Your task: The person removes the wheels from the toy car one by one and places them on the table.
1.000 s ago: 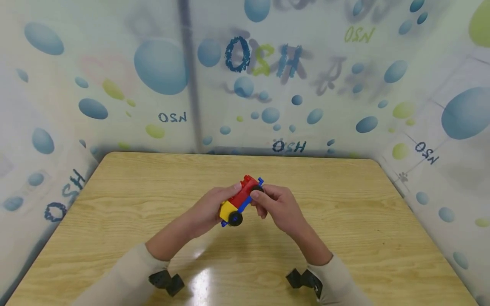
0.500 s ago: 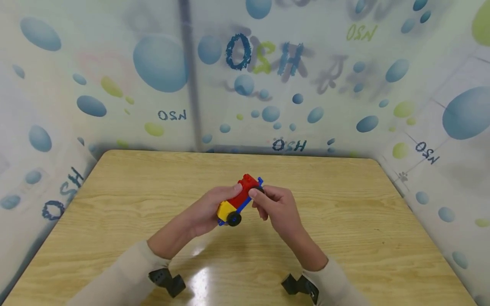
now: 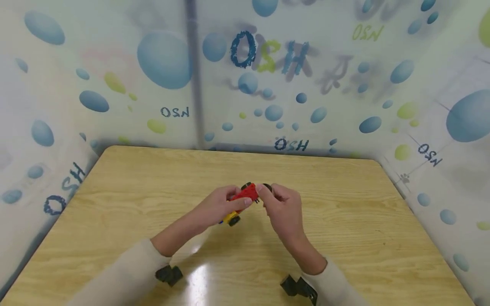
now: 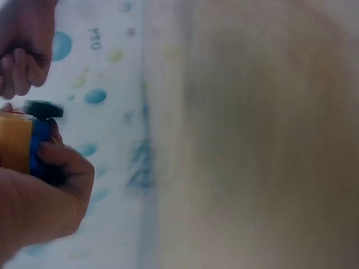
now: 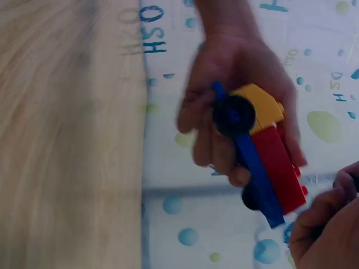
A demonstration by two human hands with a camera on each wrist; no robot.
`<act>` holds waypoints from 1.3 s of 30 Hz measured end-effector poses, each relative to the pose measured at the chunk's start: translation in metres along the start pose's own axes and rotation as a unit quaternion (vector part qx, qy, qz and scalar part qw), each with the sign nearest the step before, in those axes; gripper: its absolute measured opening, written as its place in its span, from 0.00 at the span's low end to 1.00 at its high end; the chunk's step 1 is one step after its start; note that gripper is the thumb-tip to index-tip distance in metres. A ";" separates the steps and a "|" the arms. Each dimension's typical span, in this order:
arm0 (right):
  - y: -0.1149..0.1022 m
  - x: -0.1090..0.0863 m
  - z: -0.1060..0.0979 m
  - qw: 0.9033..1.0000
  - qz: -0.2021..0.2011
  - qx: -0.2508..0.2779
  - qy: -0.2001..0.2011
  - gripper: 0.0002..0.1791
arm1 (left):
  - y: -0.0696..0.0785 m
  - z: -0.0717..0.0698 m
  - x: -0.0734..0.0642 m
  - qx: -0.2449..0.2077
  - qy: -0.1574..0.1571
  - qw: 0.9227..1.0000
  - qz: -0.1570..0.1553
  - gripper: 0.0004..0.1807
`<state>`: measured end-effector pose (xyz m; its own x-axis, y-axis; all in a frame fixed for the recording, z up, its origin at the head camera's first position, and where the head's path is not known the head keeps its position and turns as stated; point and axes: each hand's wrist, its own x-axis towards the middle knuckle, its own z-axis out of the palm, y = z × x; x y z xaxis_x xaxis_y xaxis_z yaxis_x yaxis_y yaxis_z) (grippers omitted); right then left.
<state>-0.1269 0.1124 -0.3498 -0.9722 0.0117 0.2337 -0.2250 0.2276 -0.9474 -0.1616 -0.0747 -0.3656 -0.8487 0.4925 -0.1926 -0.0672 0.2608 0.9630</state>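
My left hand (image 3: 218, 208) grips a toy car (image 3: 249, 192) built of red, yellow and blue blocks, holding it above the table. In the right wrist view the car's blue base (image 5: 259, 179) carries a black rear wheel (image 5: 234, 115) beside the yellow block (image 5: 259, 106). Another black wheel (image 5: 250, 197) shows on the far side; the near front end has none. Just off that end, my right hand (image 3: 285, 208) pinches a black wheel (image 3: 268, 186), mostly covered by its fingers. In the left wrist view the yellow block (image 4: 14, 143) sits in the left hand's grasp.
A light wooden table (image 3: 344, 238) lies beneath both hands. Pale walls (image 3: 214, 97) printed with blue and green bubbles stand at its back and sides. Small black devices (image 3: 168, 275) are strapped at both sleeves.
The right hand has drawn the black wheel away from the car's front end. The left hand has turned the car, so its thumb now lies across the red block.
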 end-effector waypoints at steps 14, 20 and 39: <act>0.030 0.027 -0.023 0.987 0.141 0.074 -0.013 0.26 | -0.011 -0.021 -0.005 -0.180 -0.017 0.983 -0.042 0.33; 0.051 0.046 -0.033 0.979 0.181 0.086 -0.027 0.26 | -0.012 -0.023 -0.005 -0.196 -0.009 0.979 -0.053 0.34; 0.120 0.108 -0.062 0.948 0.300 0.053 -0.094 0.28 | -0.021 -0.019 0.005 -0.157 -0.012 0.986 -0.059 0.31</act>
<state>-0.2551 0.2017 -0.4245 -0.9195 -0.0674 -0.3873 0.3762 0.1351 -0.9166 -0.1745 -0.0936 -0.3834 -0.8130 0.4948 -0.3068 -0.3261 0.0496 0.9440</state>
